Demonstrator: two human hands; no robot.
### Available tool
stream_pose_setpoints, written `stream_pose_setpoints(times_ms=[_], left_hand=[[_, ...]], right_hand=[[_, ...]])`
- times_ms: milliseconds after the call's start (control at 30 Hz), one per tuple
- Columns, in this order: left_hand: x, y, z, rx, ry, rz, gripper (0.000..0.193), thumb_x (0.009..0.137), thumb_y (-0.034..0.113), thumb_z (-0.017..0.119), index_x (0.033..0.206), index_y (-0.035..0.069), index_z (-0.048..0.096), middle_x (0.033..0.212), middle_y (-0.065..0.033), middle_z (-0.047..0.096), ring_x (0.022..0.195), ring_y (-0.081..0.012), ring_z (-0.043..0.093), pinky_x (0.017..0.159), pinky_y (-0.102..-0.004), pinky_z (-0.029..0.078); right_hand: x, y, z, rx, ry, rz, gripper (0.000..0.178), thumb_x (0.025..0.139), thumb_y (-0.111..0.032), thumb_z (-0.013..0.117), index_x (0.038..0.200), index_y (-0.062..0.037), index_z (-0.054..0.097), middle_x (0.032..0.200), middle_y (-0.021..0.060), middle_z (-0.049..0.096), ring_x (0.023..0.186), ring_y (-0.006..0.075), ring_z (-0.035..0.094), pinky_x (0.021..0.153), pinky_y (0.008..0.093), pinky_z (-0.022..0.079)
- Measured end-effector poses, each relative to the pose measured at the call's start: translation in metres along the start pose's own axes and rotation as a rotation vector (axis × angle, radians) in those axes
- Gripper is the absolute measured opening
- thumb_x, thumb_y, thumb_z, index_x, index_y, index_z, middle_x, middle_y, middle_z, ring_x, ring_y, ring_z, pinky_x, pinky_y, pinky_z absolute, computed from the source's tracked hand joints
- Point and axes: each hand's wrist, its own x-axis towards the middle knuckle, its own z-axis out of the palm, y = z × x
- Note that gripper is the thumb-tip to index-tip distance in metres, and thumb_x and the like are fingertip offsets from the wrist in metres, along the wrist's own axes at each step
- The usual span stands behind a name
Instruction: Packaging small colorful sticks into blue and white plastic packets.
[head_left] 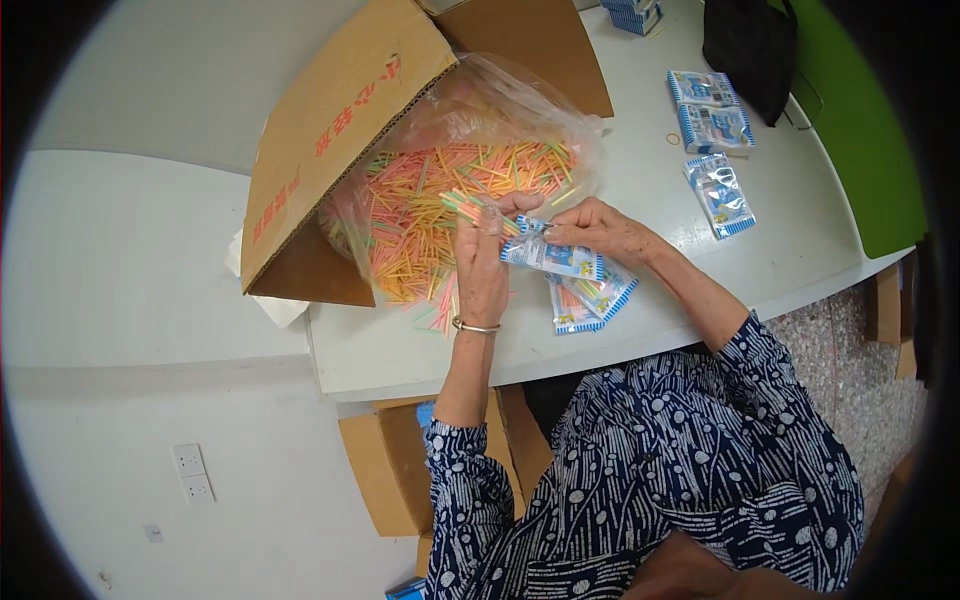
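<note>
At the left of the desk (720, 280), an open cardboard box (345, 135) lies tipped over, a clear plastic bag (497, 110) of pastel sticks (425, 220) spilling from its mouth. The left hand (481, 262) is closed around 1 small bunch of sticks (462, 208), which meets the left end of 1 blue-and-white packet (552, 262). Filled packets (578, 316) lie just below it on the desk. The right hand (602, 230) pinches the packet's upper edge. Farther right lie more packets (720, 196) and a black bag (750, 55).
</note>
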Motion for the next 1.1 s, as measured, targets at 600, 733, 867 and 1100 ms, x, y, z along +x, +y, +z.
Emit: stream_pose_setpoints(times_ms=[600, 733, 867, 1100], left_hand=[[-0.005, -0.005, -0.013, 0.358, -0.081, 0.072, 0.039, 0.097, 0.023, 0.046, 0.126, -0.002, 0.039, 0.122, -0.0148, 0.054, 0.112, -0.0222, 0.052, 0.096, -0.0345, 0.040], [-0.003, -0.005, -0.014, 0.759, -0.119, 0.108, 0.041, 0.093, 0.019, 0.051, 0.128, 0.000, 0.041, 0.120, -0.0147, 0.054, 0.110, -0.0220, 0.053, 0.094, -0.0327, 0.041], [0.001, -0.008, -0.016, 0.815, -0.108, 0.026, 0.039, 0.089, 0.012, 0.056, 0.125, -0.002, 0.045, 0.114, -0.0125, 0.058, 0.102, -0.0201, 0.057, 0.086, -0.0318, 0.046], [0.006, 0.001, -0.005, 0.380, -0.025, -0.050, 0.036, 0.085, 0.000, 0.060, 0.120, 0.000, 0.049, 0.105, -0.0080, 0.060, 0.095, -0.0103, 0.057, 0.078, -0.0214, 0.047]], right_hand=[[0.005, 0.014, 0.000, 0.036, 0.117, -0.063, 0.025, 0.095, -0.023, 0.053, 0.097, -0.0004, 0.064, 0.077, -0.0053, 0.059, 0.070, -0.0001, 0.049, 0.060, 0.0178, 0.042], [0.009, 0.019, -0.001, 0.054, 0.146, -0.137, 0.026, 0.095, -0.023, 0.053, 0.101, -0.0012, 0.065, 0.077, -0.0050, 0.059, 0.067, -0.0007, 0.048, 0.057, 0.0171, 0.042], [0.009, 0.016, 0.004, 0.065, 0.220, -0.139, 0.025, 0.093, -0.022, 0.056, 0.103, -0.0010, 0.064, 0.078, -0.0045, 0.060, 0.069, -0.0002, 0.049, 0.059, 0.0180, 0.043], [-0.005, -0.013, -0.002, -0.040, 0.076, 0.026, 0.029, 0.082, -0.016, 0.067, 0.105, 0.0019, 0.065, 0.088, 0.0026, 0.067, 0.077, 0.0047, 0.058, 0.069, 0.0216, 0.047]])
